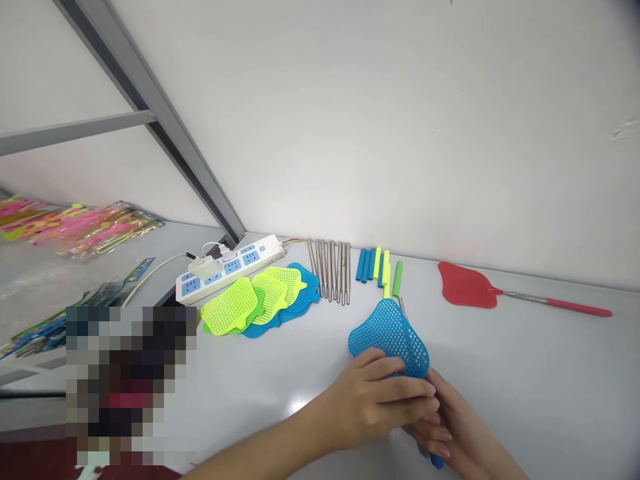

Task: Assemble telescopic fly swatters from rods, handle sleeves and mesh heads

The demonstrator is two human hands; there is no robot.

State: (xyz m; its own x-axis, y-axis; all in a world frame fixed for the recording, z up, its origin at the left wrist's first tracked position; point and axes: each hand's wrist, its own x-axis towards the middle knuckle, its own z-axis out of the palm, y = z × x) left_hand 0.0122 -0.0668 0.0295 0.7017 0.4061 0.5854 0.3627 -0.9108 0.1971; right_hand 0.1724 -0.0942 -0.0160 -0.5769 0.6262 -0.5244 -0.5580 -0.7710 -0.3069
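Note:
In the head view a blue fly swatter [387, 330] is held up over the front of the table, its perforated head tilted and pointing away from me. My left hand [370, 400] is closed around the lower part of that head. Just to the right, my right hand [450, 420] is closed below it, partly hidden behind the left fingers. The end of a blue handle [437, 461] pokes out under my hands. Where head and rod meet is covered by my fingers.
Loose swatter heads [233, 307] lie fanned out on the left, beside a white power strip [235, 267]. Several metal rods [333, 270] and coloured grip tubes [373, 263] line the wall. A red swatter [467, 285] lies right. Bagged goods [95, 227] sit far left, near a blurred-out area.

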